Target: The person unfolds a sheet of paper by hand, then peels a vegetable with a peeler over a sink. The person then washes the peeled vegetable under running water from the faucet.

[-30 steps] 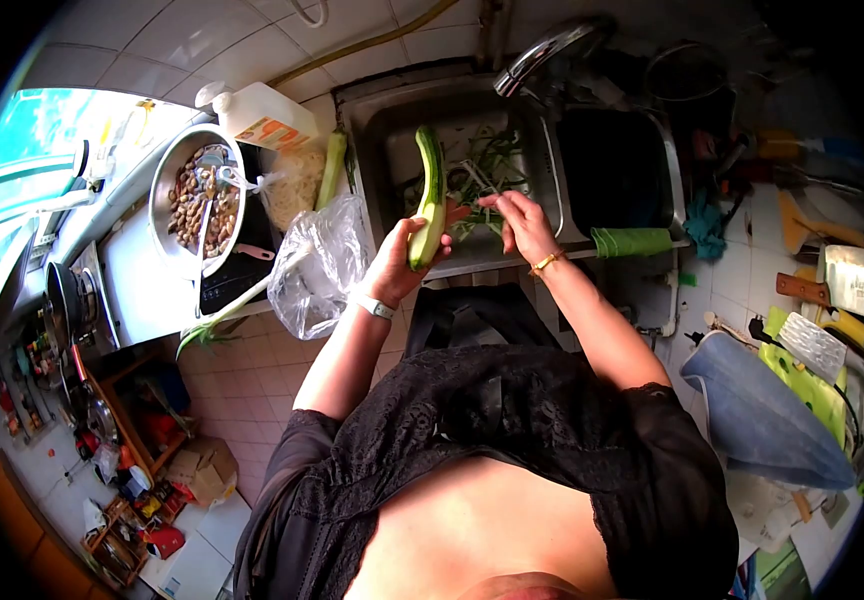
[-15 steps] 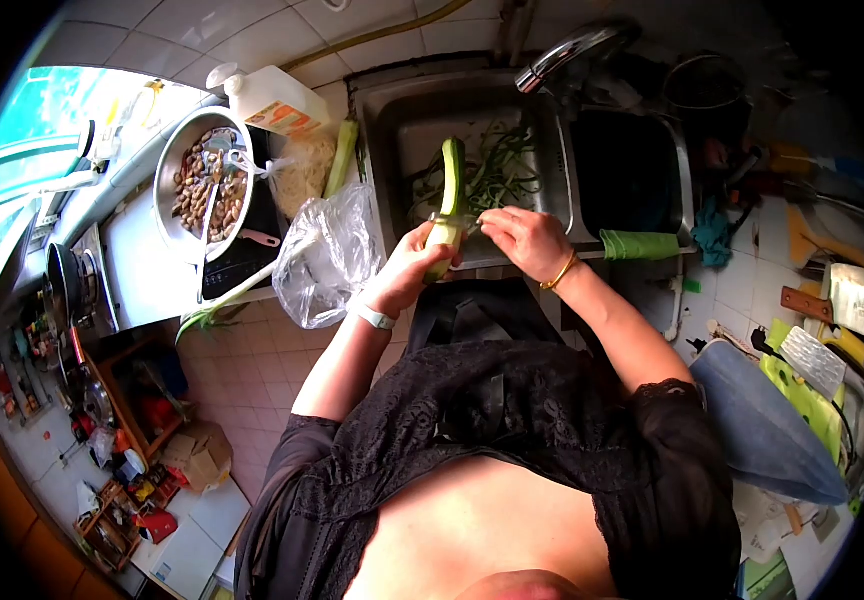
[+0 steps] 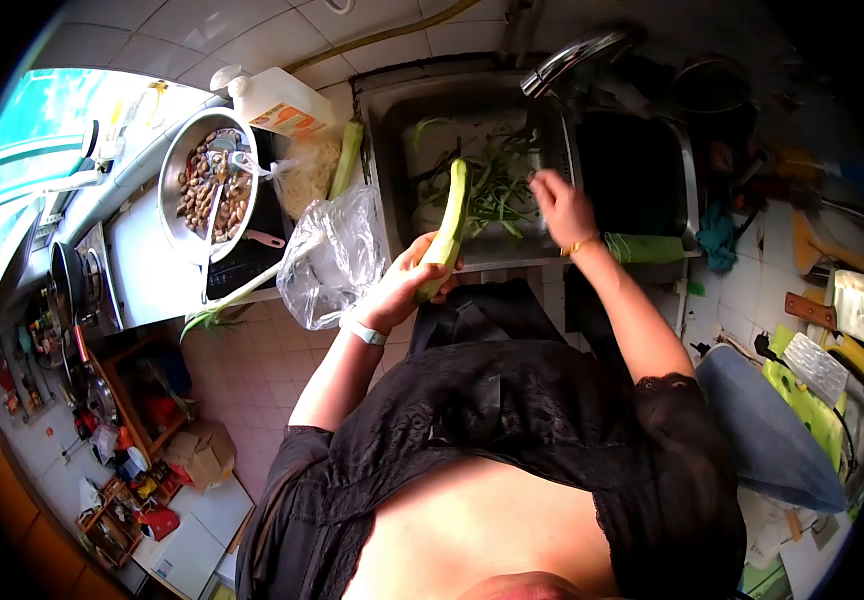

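My left hand (image 3: 414,280) is wrapped round the lower end of a long, slender green gourd (image 3: 458,205), perhaps a luffa. Its upper end points over the sink, and its visible surface is pale green and peeled. Over the sink's right side, apart from the gourd, my right hand (image 3: 564,212) is closed on a peeler (image 3: 533,176), mostly hidden by the fingers. Long green peelings (image 3: 497,185) lie in the sink basin (image 3: 397,115) beyond both hands.
A chrome tap (image 3: 572,62) arches over the sink, with a green cloth (image 3: 644,248) on its front edge. At left are a clear plastic bag (image 3: 327,265), a leek-like stalk (image 3: 242,300), a white jug (image 3: 282,100) and a metal bowl (image 3: 174,205) of brown pieces with a utensil.
The peeler has left the gourd as my right hand moved right and up. The gourd's dark green strip no longer shows, its tip leans further right, and more peelings show in the sink.
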Demonstrator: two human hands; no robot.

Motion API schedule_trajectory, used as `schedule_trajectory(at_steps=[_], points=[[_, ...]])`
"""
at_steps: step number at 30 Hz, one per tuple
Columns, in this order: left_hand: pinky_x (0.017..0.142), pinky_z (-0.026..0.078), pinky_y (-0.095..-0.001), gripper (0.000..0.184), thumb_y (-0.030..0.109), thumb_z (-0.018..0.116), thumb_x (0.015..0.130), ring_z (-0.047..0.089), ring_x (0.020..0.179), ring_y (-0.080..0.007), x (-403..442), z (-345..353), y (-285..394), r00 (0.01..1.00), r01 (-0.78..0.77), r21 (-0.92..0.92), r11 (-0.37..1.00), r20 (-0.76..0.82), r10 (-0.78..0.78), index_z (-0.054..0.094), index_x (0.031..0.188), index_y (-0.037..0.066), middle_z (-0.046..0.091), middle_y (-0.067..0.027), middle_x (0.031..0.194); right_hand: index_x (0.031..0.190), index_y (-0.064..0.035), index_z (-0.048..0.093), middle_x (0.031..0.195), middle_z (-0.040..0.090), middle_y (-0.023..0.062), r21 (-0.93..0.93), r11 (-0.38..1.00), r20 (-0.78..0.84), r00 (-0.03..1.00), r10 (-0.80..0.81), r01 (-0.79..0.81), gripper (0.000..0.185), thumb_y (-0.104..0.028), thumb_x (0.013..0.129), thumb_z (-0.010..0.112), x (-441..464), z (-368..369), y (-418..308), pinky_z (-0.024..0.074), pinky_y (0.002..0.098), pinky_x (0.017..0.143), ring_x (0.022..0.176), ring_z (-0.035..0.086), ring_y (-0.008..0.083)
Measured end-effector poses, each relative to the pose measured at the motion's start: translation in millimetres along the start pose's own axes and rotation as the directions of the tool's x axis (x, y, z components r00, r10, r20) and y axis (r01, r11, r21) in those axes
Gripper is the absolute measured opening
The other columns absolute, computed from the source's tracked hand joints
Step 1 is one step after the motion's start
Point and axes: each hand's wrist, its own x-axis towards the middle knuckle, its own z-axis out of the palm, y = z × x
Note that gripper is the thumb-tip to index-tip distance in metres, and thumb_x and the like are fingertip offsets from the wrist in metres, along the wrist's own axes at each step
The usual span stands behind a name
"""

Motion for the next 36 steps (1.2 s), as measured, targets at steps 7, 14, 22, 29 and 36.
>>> schedule_trajectory(at_steps=[7,14,22,29,36], points=[[0.056,0.039,-0.0211,0.059,0.022,0.059,0.084,0.047,0.070,-0.0118,7,-6,-4,0.998,0.056,-0.183,0.981,0.036,-0.050,0.040,0.137,0.005,0.053,-0.0087,0.106,0.099,-0.0109,0.067,0.086,0.068,0.0069,0.112,0.929,0.158,0.917,-0.367,0.353,0.012,-0.017,0.089,0.068,-61,-4,-81,0.0550,0.0341,0.061,0.072,0.069,0.0252],[0.051,0.037,-0.0195,0.068,0.021,0.058,0.082,0.047,0.065,-0.0112,1,2,5,0.972,0.159,-0.203,0.966,0.206,-0.117,0.035,0.144,0.006,0.051,-0.0098,0.099,0.099,-0.0077,0.068,0.089,0.070,0.0112,-0.097,0.991,0.144,0.987,-0.073,0.087,0.019,-0.025,0.092,0.063,-3,23,4,0.0541,0.0415,0.066,0.079,0.067,0.0344],[0.051,0.037,-0.0210,0.072,0.026,0.060,0.078,0.047,0.059,-0.0107,2,-1,6,0.959,0.176,-0.120,0.977,0.243,-0.142,0.036,0.143,0.005,0.053,-0.0104,0.096,0.115,-0.0060,0.064,0.091,0.073,0.0099,0.562,0.579,0.461,0.805,0.373,-0.591,0.039,-0.041,0.100,0.055,5,22,32,0.0348,0.0220,0.041,0.047,0.046,0.0031],[0.076,0.054,-0.0307,0.065,0.030,0.067,0.086,0.062,0.089,-0.0172,18,-3,6,0.929,0.248,0.073,0.966,0.264,-0.259,0.038,0.139,0.006,0.061,-0.0120,0.111,0.124,-0.0100,0.053,0.106,0.070,0.0130,0.787,0.064,0.604,0.786,0.131,-0.614,0.030,-0.015,0.095,0.063,0,17,-42,0.0371,0.0169,0.046,0.050,0.041,0.0004],[0.067,0.050,-0.0258,0.046,0.028,0.052,0.103,0.057,0.075,-0.0104,51,17,-11,0.988,-0.156,0.411,0.898,0.047,0.150,0.037,0.138,0.003,0.061,-0.0068,0.103,0.124,-0.0035,0.056,0.099,0.069,0.0093,0.817,0.353,0.459,0.885,0.082,-0.456,0.032,-0.014,0.095,0.064,-9,21,-62,0.0457,0.0213,0.051,0.058,0.054,0.0044]])
